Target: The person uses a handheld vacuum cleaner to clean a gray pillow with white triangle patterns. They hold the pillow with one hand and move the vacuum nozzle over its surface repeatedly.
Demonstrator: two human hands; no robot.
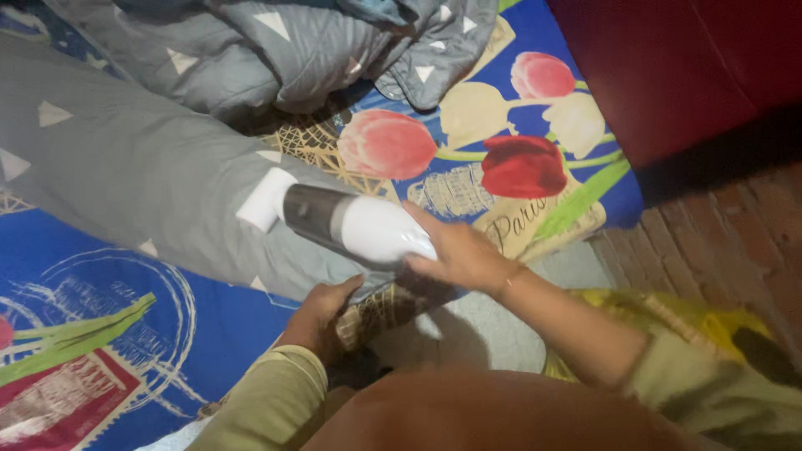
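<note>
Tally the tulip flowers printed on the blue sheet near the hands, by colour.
Pink tulips: 2
Cream tulips: 2
Dark red tulip: 1
Total: 5, on the blue sheet

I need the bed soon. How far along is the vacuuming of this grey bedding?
Done: nothing shows as finished. In hand: the right hand presses a white handheld vacuum nozzle-first onto the grey pillow, while the left hand grips the pillow's edge. Left: the crumpled grey quilt and the tulip-print bedsheet lie untouched.
</note>
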